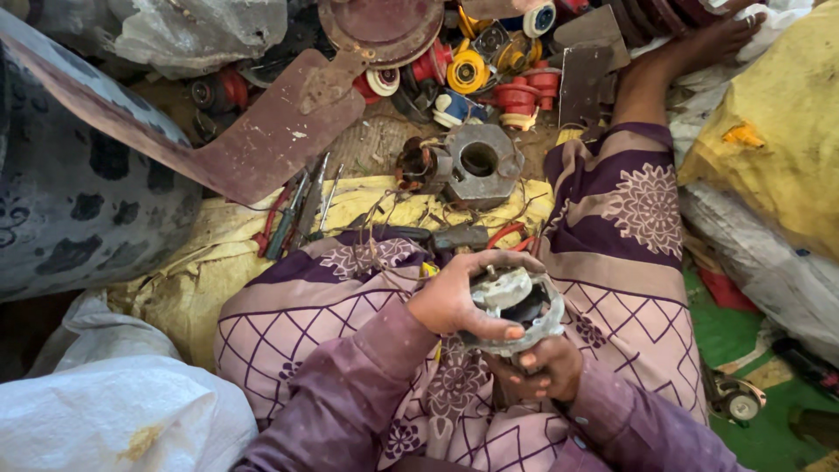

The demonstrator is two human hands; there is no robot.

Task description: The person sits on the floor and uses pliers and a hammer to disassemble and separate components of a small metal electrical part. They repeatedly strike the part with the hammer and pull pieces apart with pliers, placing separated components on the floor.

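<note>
Round grey cast-metal motor end housing (516,306), worn and grimy, light grey raised hub at centre, dark hollow around it, ragged rim. Held over the lap, tilted with open face up toward the camera. Left hand (459,301) grips its left side, thumb across the lower rim. Right hand (542,367) supports it from beneath, fingers curled under the bottom edge. Underside hidden.

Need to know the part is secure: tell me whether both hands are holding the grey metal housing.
Yes: the left hand grips the grey metal housing from the side and the right hand supports it from below.
</note>
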